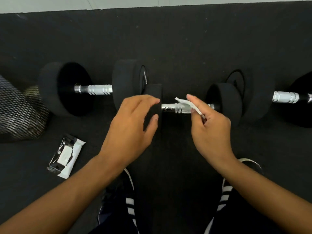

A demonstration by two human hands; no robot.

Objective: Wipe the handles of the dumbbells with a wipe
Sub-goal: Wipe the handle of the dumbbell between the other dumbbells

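Three black dumbbells with chrome handles lie on the dark floor. The small middle dumbbell (224,100) is right in front of me, its handle (170,107) partly bare. My right hand (211,125) pinches a crumpled white wipe (187,103) that rests against that handle. My left hand (131,125) hovers over the small dumbbell's left weight (153,92), fingers spread and slightly curled, holding nothing. A bigger dumbbell (67,88) with its handle (98,89) lies at the left. Another large dumbbell (258,98) with its handle (285,97) lies at the right.
A pack of wipes (65,156) lies on the floor at the lower left. A black mesh bin (18,112) stands at the left edge. My knees and shoes (249,164) are below the hands. A pale wall base (152,2) runs along the top.
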